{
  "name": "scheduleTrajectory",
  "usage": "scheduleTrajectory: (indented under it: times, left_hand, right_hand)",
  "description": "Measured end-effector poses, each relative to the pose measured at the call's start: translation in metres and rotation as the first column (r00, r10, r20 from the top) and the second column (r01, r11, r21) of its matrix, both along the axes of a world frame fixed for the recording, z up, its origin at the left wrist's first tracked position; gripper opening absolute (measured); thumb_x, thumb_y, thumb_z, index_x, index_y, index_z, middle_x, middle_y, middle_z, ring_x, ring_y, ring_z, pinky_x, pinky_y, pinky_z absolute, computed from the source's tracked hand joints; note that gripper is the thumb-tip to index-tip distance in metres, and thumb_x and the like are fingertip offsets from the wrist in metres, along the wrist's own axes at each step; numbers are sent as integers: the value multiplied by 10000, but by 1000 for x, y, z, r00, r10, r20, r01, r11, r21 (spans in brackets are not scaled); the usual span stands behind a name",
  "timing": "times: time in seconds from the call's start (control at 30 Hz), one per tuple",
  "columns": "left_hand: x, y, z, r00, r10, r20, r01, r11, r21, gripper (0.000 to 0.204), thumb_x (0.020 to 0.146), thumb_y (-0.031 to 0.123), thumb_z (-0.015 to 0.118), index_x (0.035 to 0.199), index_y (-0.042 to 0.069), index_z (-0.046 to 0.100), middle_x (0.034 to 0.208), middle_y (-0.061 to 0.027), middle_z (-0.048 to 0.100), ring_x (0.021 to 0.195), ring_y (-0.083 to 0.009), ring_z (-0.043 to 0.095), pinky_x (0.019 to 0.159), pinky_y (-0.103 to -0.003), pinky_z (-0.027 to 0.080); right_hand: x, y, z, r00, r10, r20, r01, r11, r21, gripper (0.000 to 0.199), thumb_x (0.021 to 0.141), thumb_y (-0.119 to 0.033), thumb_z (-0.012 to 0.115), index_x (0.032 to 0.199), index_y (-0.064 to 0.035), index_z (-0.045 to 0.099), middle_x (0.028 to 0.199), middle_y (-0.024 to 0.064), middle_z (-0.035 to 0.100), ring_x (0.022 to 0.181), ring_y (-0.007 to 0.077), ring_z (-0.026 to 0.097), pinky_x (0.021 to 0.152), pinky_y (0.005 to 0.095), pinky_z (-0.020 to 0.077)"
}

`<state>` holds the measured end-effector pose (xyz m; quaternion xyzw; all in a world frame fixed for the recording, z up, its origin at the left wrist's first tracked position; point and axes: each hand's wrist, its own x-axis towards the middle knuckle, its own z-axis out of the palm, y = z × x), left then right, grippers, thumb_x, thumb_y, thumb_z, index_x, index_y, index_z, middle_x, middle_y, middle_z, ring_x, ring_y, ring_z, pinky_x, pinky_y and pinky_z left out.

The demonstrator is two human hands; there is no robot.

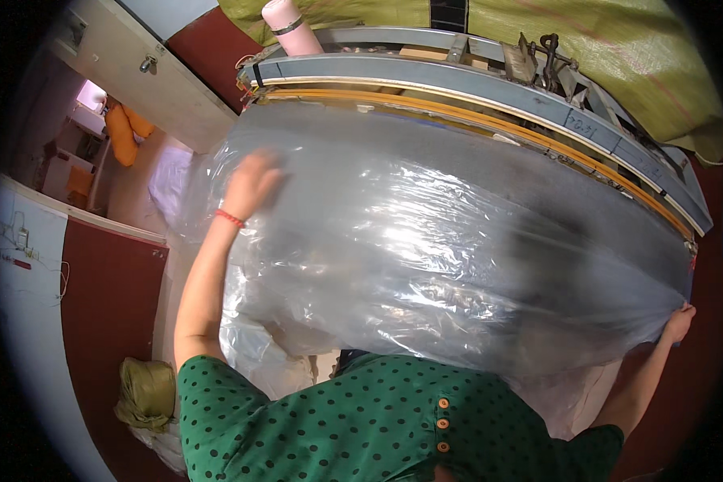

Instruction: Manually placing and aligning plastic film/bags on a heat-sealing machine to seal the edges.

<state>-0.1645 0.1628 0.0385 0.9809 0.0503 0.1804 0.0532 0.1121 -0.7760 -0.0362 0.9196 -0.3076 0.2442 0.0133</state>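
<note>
Pinching a gathered corner of the clear plastic sheet (426, 233), the right hand (680, 321) has its fingers closed at the near right end of the work surface, and taut creases fan leftward from that grip. The left hand (253, 181), with a red beaded bracelet (230, 218) at its wrist, is over the sheet's far left part; it is blurred, so I cannot tell how far its fingers are spread or whether they hold any film. Thin and glossy, the sheet spreads across a broad grey surface between the arms, wrinkled and glaring at its middle, hanging in crumpled folds at the near left. Along the far side runs a long blue-grey metal frame (530, 108) with smooth orange strips (458, 116) on its near side, and a pink cylindrical bottle (291, 28) stands at its far left. Beyond hangs glossy olive-green woven sheeting (635, 64). Near the wearer's body, a green dotted shirt (353, 426) carries round orange-brown buttons (443, 424).
</note>
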Motion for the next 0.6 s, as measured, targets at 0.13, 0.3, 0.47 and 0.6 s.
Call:
scheduleTrajectory:
  times: [0.13,0.3,0.47,0.6]
  left_hand:
    - [28,-33,-12,992,-126,-23,127,992,18,307,813,159,517,1077,3,523,1097,-150,537,964,-296,510,839,-339,402]
    - [52,-27,-27,992,121,47,-110,976,-185,258,783,194,518,990,45,560,927,-143,581,892,-315,523,770,-384,414]
    - [63,-23,-29,962,271,25,-248,909,-334,175,737,149,567,868,36,593,893,-138,587,848,-311,543,730,-384,426]
    - [64,-13,-37,981,39,189,1,978,-206,174,693,75,636,849,22,579,754,-128,571,702,-249,561,626,-312,442]
  right_hand:
    - [5,-30,-15,983,116,139,-119,993,11,340,862,-378,410,1035,-102,505,940,156,591,856,343,558,679,430,419]
    - [-14,-133,-6,834,231,501,-516,651,558,339,825,-328,545,998,-38,570,917,66,602,841,185,556,716,317,430]
    - [-64,-109,40,725,148,673,-648,479,593,300,824,-308,564,972,-47,571,852,0,548,712,78,454,569,213,336]
    - [-80,-104,48,764,110,636,-585,536,609,324,818,-311,571,994,-39,570,907,17,559,761,96,480,604,215,350]
